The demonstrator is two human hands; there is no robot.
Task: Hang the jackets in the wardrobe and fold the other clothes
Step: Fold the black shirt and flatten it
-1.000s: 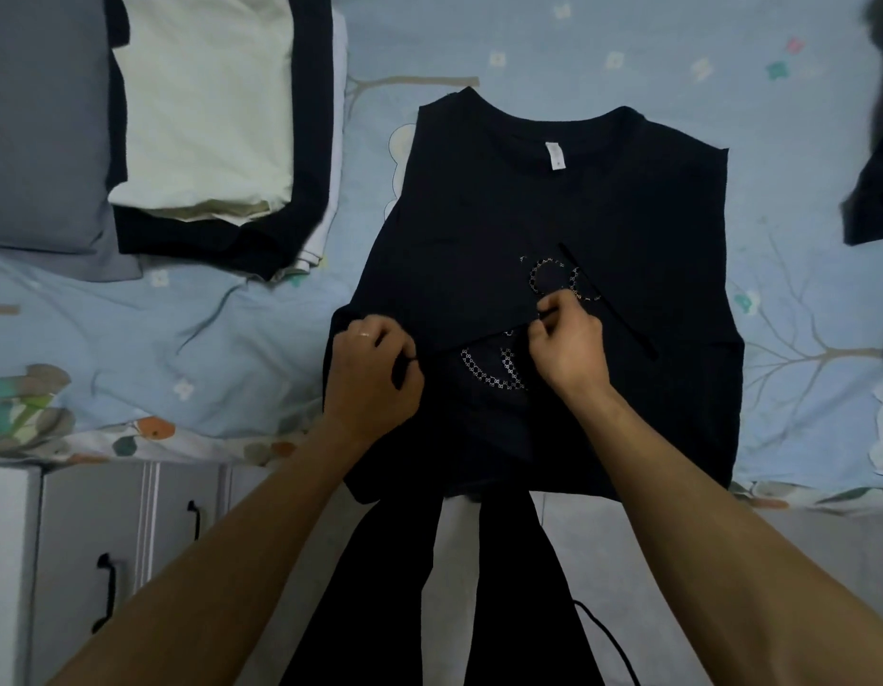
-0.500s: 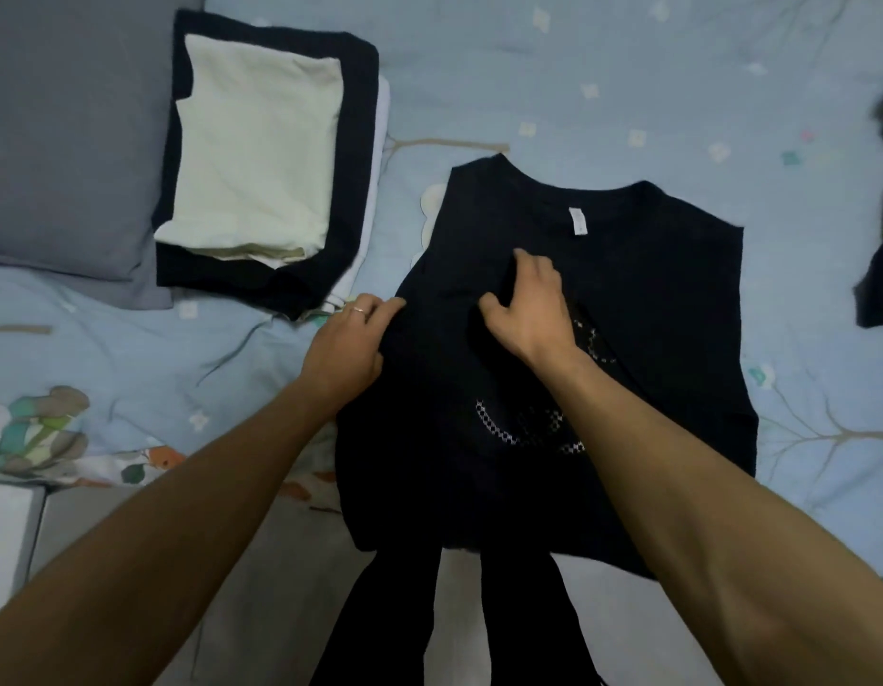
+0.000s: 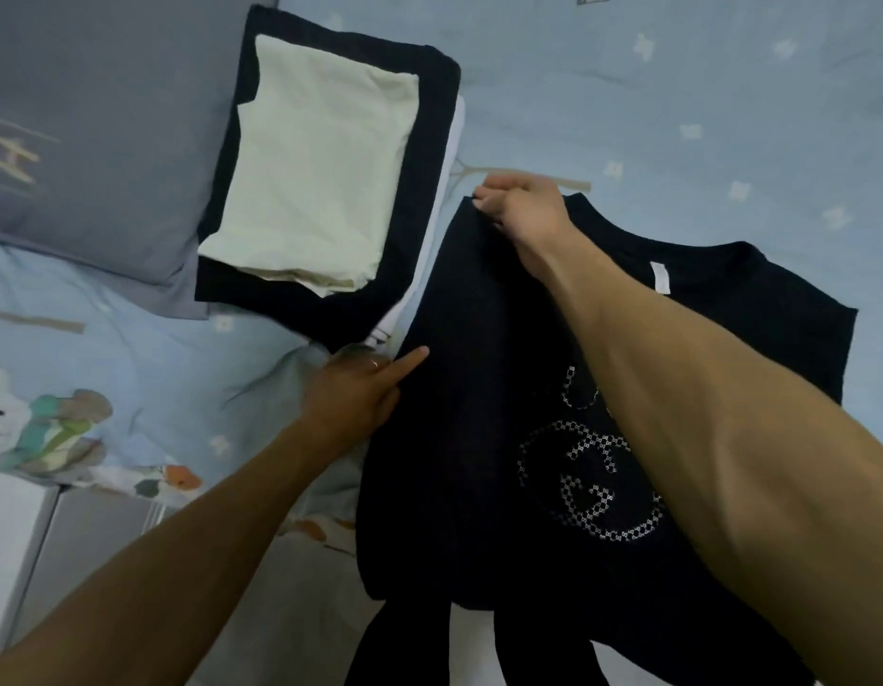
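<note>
A black T-shirt (image 3: 479, 438) with a white dotted logo lies face up on the bed, its lower part hanging over the bed's front edge. My right hand (image 3: 526, 210) pinches the shirt's upper left shoulder corner at the far side. At the shirt's left edge, my left hand (image 3: 360, 393) has its index finger stretched out and pressed on the fabric; the other fingers are hidden. A stack of folded clothes (image 3: 325, 190), cream on top of black and white, sits to the left of the shirt.
A grey pillow (image 3: 97, 131) lies at the far left beside the stack. The light blue patterned bedsheet (image 3: 701, 116) stretches behind and right of the shirt. Pale drawer units (image 3: 33, 537) stand below the bed's front edge at the lower left.
My right hand has moved from the shirt's middle up to its far left shoulder corner. My left hand has stayed at the left edge, and the left side now lies folded inward.
</note>
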